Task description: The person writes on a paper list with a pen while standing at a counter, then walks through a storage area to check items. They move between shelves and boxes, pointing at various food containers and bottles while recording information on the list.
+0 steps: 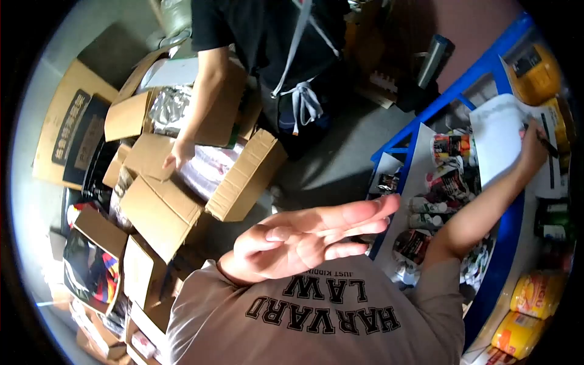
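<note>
The person wears a pale greyish-beige T-shirt [280, 350] with loose short sleeves [439, 286]. Dark block capitals [316, 313] across the chest read "HARVARD", set in a curve, with "LAW" below it. Smaller lettering [328, 273] beneath begins "JUST KIDDIN", its end unclear. Both forearms [483, 210] are bare.

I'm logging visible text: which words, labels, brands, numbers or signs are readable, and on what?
"HARVARD": light-grey T-shirt
"LAW": same T-shirt
"JUST KIDD…": same T-shirt, ending unclear
Too small or blurred: characters on the flat brown cardboard carton, labels on the red-and-black packets and yellow-wrapped packs.
Large white sheet: nothing legible.
</note>
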Available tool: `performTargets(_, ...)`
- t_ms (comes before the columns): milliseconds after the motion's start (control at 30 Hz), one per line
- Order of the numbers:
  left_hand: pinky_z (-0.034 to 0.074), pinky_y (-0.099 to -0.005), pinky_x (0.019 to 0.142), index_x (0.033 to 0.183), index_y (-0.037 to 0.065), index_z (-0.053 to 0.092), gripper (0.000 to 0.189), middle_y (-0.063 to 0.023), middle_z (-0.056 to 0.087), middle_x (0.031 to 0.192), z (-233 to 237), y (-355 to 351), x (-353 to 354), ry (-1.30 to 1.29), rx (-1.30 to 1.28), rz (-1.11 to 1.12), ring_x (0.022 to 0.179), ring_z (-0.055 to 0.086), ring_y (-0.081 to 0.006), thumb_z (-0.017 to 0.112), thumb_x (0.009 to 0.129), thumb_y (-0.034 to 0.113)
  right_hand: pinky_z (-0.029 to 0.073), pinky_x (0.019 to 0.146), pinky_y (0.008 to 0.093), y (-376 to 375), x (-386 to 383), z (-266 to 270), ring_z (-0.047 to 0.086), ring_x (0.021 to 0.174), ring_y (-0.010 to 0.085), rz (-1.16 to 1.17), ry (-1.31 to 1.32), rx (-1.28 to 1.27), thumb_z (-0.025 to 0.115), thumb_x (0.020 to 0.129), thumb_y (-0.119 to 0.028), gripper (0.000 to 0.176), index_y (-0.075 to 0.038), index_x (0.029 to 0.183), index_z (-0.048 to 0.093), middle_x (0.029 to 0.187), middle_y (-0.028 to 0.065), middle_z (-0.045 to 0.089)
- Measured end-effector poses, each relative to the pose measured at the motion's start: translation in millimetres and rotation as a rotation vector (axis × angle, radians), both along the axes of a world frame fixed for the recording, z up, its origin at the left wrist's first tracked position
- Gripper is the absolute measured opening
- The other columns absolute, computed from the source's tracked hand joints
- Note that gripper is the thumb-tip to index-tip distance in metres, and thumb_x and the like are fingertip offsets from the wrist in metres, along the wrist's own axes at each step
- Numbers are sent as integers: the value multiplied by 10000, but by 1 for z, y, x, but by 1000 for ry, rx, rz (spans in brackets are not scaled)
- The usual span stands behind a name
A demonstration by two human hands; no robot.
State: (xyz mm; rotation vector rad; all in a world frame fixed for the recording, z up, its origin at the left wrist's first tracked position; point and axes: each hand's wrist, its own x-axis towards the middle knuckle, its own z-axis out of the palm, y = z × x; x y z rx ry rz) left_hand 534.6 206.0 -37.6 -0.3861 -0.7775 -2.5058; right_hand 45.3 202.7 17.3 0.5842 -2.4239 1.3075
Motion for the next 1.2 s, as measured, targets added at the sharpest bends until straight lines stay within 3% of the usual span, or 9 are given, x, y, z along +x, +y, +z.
performTargets(233,143,-367,986,1287,-32,135,809,-170,45,1365,8,-5,-15,-185,-114,-22,1262,100,-263,420,748,499,410,715,273,1,12,-1,575,709,169,-4,21,-43,517,710,-420,412,-52,876,601,694,70,623)
performTargets(367,215,-412,980,1154,-12,424,490,-219,334,1241,-8,-14,-31,-9,-209,112,1178,305,-299,560,763,251,401,707,267,3,38,7,569,693,171,-12,20,-26,511,712,-411,401,-52,873,592,679,74,620)
performTargets(433,390,-391,854,768,10,600,136,-190,538,959,-18,-24,-41,5,-247,257,958,505,-276,617,734,141,399,696,267,6,51,13,566,678,168,-25,19,-28,514,710,-407,397,-49,864,589,675,77,618)
performTargets(500,397,-301,657,564,42,508,256,-109,564,746,-18,-39,-49,-108,-354,321,735,509,-184,652,710,195,393,635,239,7,56,10,540,603,123,94,-6,-250,561,719,-322,287,-42,787,563,634,78,596)
performTargets(733,356,-303,588,430,50,397,465,-107,529,634,-41,-123,-151,-233,-711,435,640,459,-172,498,808,300,372,545,242,12,94,16,459,537,131,163,220,-1309,508,788,-135,147,8,797,538,578,74,510)
performTargets(833,415,-241,561,781,13,582,372,-123,571,744,-21,-168,-236,-386,-643,409,613,530,-127,367,857,306,342,542,223,13,95,18,449,569,118,165,310,-1379,457,820,-148,140,-13,828,495,623,60,493)
performTargets(933,304,-278,884,1025,-28,510,393,-119,511,1045,-18,-202,-355,-314,-875,431,994,448,-200,367,871,304,332,547,218,18,93,18,435,565,108,112,229,-1352,439,817,-138,130,-19,863,461,621,62,494)
performTargets(1100,376,-260,740,968,-42,544,544,-95,557,906,16,-185,-421,-623,-897,-62,831,499,-152,503,770,464,342,549,212,17,92,20,444,545,98,40,151,-1322,472,809,-147,113,-36,803,490,597,42,501)
performTargets(1200,393,-241,559,833,-45,582,382,-49,574,721,22,-185,-421,-501,-1001,-54,619,509,-110,531,792,331,359,642,223,14,93,19,455,648,108,19,183,-1118,523,810,-169,123,-50,841,519,734,31,500)
